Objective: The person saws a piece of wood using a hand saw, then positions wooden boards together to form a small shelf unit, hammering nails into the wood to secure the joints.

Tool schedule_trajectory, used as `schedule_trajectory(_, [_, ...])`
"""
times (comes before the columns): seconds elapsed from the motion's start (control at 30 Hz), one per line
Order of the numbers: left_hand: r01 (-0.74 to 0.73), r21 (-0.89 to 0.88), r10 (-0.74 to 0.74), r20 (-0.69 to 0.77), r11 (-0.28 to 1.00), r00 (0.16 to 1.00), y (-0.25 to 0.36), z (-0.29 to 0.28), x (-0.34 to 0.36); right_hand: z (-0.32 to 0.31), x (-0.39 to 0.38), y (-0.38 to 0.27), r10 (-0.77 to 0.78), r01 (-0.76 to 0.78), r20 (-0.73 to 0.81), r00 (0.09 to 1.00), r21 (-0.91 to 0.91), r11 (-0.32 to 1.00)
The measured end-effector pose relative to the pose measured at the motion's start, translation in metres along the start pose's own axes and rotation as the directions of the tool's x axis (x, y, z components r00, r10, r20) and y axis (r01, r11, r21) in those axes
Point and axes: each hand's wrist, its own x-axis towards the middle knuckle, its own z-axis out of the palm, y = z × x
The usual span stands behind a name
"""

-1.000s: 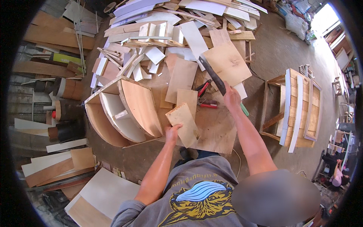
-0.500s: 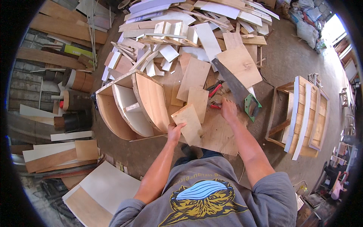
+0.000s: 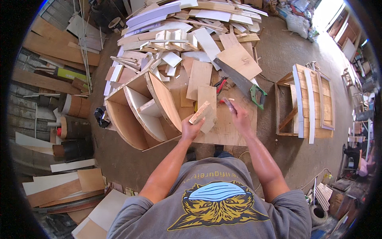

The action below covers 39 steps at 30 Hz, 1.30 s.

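Note:
My left hand (image 3: 191,128) is closed round a small wooden board (image 3: 208,125), tilted so that one narrow edge faces up. In my right hand (image 3: 241,116) is a short dark metal tool (image 3: 229,105), mostly covered by the fingers; its exact kind does not show. Both hands are above a plywood sheet (image 3: 236,133). Beyond them, pliers with red handles (image 3: 221,85) lie beside loose wooden boards. A handsaw (image 3: 238,79) with a green handle rests across the boards, beyond my right hand.
A curved wooden shelf unit (image 3: 139,111) stands to the left of my left hand. Offcuts (image 3: 171,59) are heaped at the far side. On the right is a slatted wooden frame (image 3: 314,103). Panels (image 3: 59,187) lie at the lower left.
My right hand has lifted from beside the pliers, now with the short dark metal tool in it. My left hand has turned the board so its edge faces up. The view has shifted.

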Motion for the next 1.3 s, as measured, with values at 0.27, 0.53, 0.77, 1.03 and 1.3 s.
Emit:
schedule_trajectory(0.27, [-0.252, 0.384, 0.204, 0.161, 0.889, 0.966, 0.02, -0.01, -0.009, 0.057, -0.029, -0.063, -0.026, 0.058, -0.226, 0.974, 0.137, 0.989])
schedule_trajectory(0.53, [-0.309, 0.385, 0.252, 0.191, 0.87, 0.949, -0.003, -0.021, -0.005, 0.097, -0.074, -0.072, -0.184, 0.183, -0.032, 0.982, -0.036, 0.982])
schedule_trajectory(0.77, [-0.316, 0.421, 0.231, 0.242, 0.85, 0.942, 0.013, -0.012, 0.0, 0.1, -0.07, -0.068, -0.127, 0.137, -0.224, 0.966, 0.03, 0.99])
schedule_trajectory(1.03, [-0.194, 0.408, 0.096, 0.248, 0.892, 0.964, 0.012, -0.017, 0.013, 0.099, -0.035, -0.068, -0.092, 0.102, -0.271, 0.958, 0.022, 0.995])
schedule_trajectory(1.3, [-0.176, 0.333, 0.058, 0.336, 0.927, 0.94, 0.02, -0.028, 0.048, 0.103, -0.014, -0.039, -0.096, 0.126, -0.377, 0.921, 0.057, 0.99])
